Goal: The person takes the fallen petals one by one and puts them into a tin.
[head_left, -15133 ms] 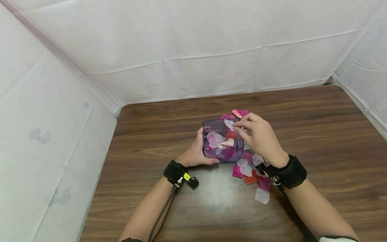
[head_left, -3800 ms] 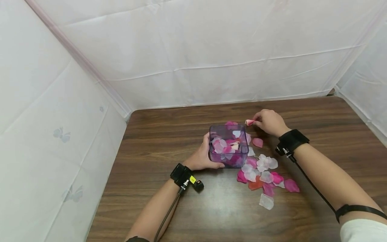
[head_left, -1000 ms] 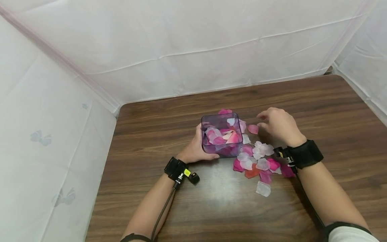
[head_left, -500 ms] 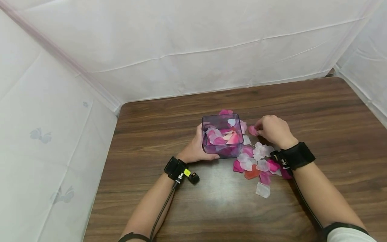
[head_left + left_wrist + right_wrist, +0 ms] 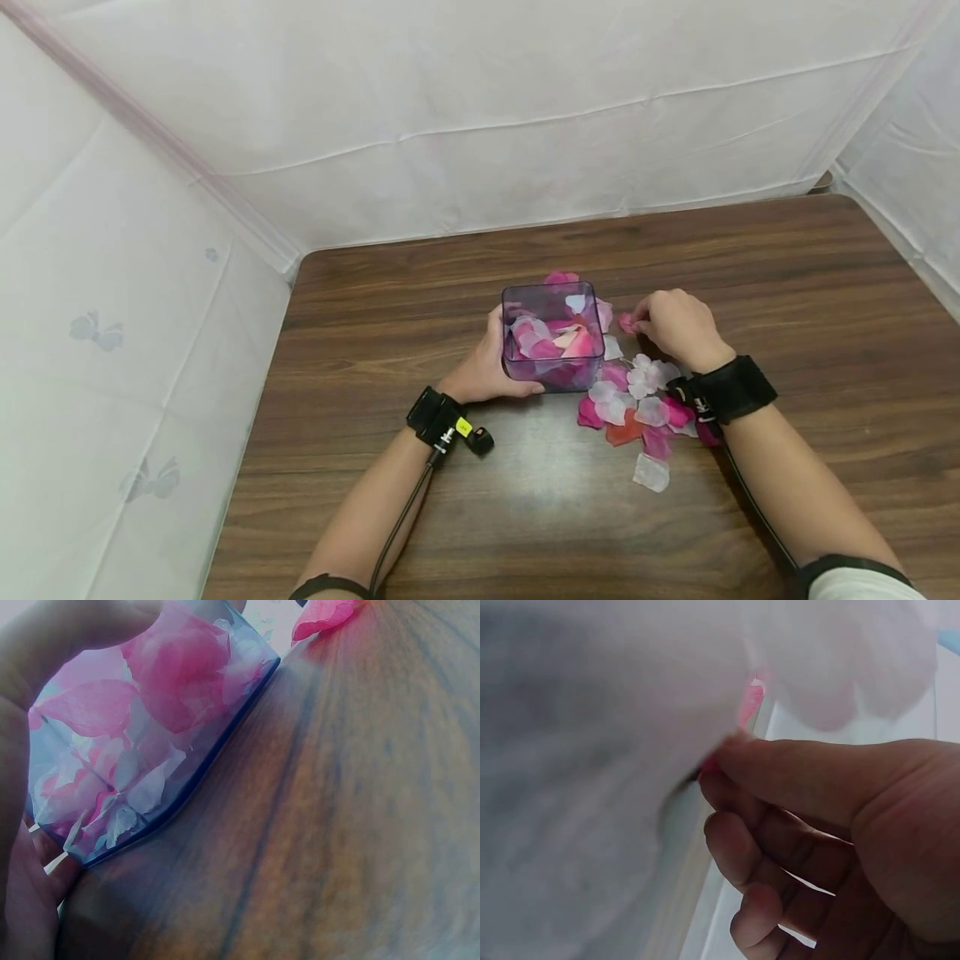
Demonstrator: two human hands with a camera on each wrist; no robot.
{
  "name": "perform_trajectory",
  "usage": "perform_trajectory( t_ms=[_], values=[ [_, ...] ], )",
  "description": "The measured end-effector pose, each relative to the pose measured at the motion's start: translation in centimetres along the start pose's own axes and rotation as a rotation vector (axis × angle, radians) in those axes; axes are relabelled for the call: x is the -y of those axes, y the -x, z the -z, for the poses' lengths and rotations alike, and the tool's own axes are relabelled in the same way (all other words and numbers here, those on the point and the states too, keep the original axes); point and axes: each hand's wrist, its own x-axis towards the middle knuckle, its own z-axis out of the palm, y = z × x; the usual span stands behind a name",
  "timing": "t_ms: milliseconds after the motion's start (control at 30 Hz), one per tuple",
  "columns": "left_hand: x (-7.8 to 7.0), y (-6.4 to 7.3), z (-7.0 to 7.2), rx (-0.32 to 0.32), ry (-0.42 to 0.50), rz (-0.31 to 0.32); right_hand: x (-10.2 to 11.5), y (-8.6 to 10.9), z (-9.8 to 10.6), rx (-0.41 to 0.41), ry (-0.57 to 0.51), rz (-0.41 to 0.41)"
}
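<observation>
My left hand [image 5: 483, 367] grips a clear purple square box [image 5: 551, 375] from its left side, thumb along the front wall. Inside lie pink, white, red and cream petals, also seen through the wall in the left wrist view, where the thumb [image 5: 82, 630] crosses the box's side. To the right of the box, my right hand [image 5: 678, 327] pinches a small pink petal [image 5: 626, 322] between thumb and forefinger. The right wrist view has the pinching fingertips [image 5: 731, 754] close up, the other fingers curled below, and a blurred pale petal [image 5: 570, 787] in front of the camera.
Loose petals in white, pink and red [image 5: 626, 429] spread over the wooden table [image 5: 480, 517] right of the box, with a lone white petal [image 5: 652, 472] nearest the front. More magenta petals [image 5: 561, 277] lie behind the box. White curtains [image 5: 480, 108] hang behind and at both sides.
A pink-and-cream petal held earlier by my right hand now lies in the box. That hand then came down to the small pink petal and pinched it. My left hand keeps its grip.
</observation>
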Motion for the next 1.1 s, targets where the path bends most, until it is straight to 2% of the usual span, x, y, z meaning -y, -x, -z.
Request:
perform_trajectory(
  t_ms=[200, 533, 767, 933, 1100],
  values=[
    [-0.2, 0.1, 0.0, 0.002, 0.000, 0.023, 0.4, 0.4, 0.6, -0.078, -0.016, 0.027],
    [-0.2, 0.2, 0.1, -0.005, -0.013, 0.002, 3.3, 1.9, 2.8, -0.355, -0.059, 0.031],
    [-0.1, 0.2, 0.1, -0.001, -0.013, -0.004, 6.0, 3.4, 3.5, -0.522, -0.123, 0.181],
    [-0.1, 0.1, 0.1, 0.008, -0.001, -0.018, 7.7, 4.4, 3.8, -0.561, -0.137, 0.260],
    [0.0, 0.1, 0.0, -0.001, 0.008, -0.020, 9.1, 4.6, 3.4, -0.526, -0.150, 0.328]
  ],
)
